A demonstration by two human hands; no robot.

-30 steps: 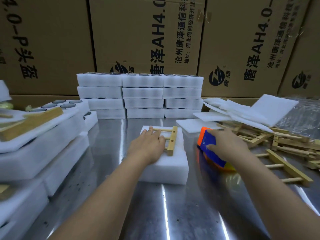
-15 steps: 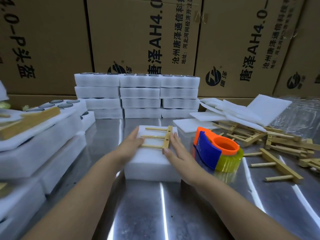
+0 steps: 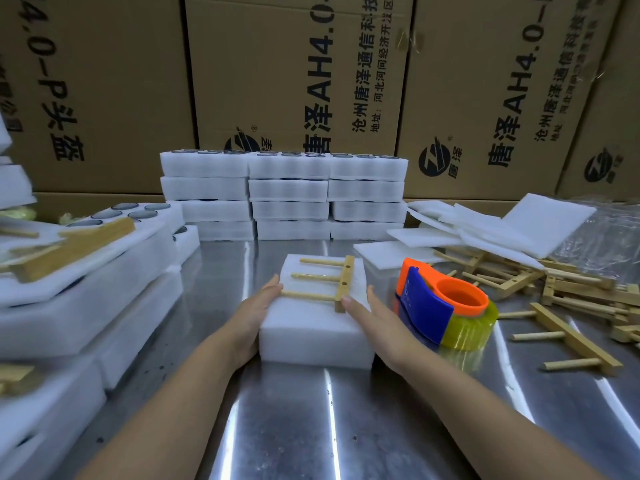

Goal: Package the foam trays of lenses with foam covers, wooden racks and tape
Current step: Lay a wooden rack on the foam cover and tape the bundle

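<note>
Head view is showing me the covered foam stack (image 3: 317, 327) lying on the steel table (image 3: 311, 427), with one wooden rack (image 3: 332, 284) resting on top of it. I am reading this as the squaring-up step before taping. The left hand (image 3: 254, 313) is pressing flat against the stack's left side and the right hand (image 3: 375, 317) is pressing its right edge, fingers straight, one fingertip touching the rack's bar. Neither hand is gripping anything.

The tape dispenser (image 3: 446, 306) is sitting just beside the right hand, so next I am expecting to free that hand for it while the left is pinning rack and foam together.

I am not seeing any lenses inside this stack, nor its underside, so I cannot tell whether a second rack is lying beneath.
</note>
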